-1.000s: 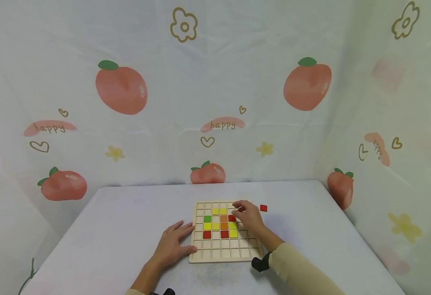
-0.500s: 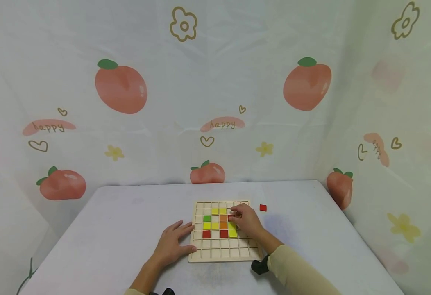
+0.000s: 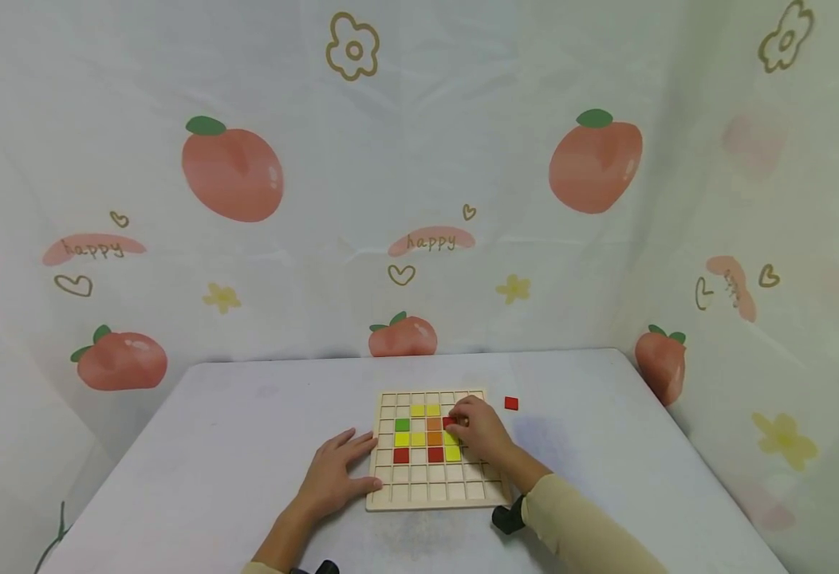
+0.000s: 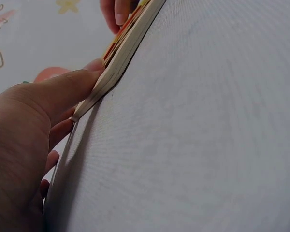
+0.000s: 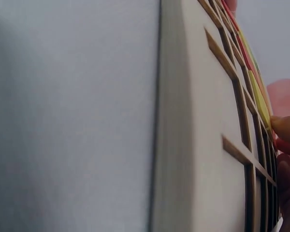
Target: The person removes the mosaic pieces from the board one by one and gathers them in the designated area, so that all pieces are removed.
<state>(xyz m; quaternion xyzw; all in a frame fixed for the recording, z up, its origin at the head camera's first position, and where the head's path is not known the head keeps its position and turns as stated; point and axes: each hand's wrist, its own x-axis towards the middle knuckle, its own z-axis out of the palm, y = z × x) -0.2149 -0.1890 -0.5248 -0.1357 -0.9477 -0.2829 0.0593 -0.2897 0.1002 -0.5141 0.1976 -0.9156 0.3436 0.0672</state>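
A square wooden grid board (image 3: 429, 494) lies on the table, with yellow, orange, green and red tiles in some of its cells. My left hand (image 3: 333, 474) steadies the board's left side, its thumb on the near corner and its fairly straight fingers along the edge. Over the board's right half, my right hand (image 3: 482, 430) has thumb and finger bent at a red tile (image 3: 448, 422) beside an orange tile (image 3: 434, 424). Red shows between these digits in the right wrist view, where the thumb (image 5: 286, 128) is close to a yellow tile (image 5: 261, 99). The hand partly covers the red tile.
One loose red tile (image 3: 511, 403) lies on the white table (image 3: 269, 414) beyond the board's right side. A white cloth backdrop (image 3: 319, 303) with printed fruit rises behind and to the right. A thin dark cord (image 3: 59, 534) shows at the table's lower left.
My right hand has come down from above the board, and its spread thumb and finger have closed in at the red tile. My left hand has stayed at the board's left edge.
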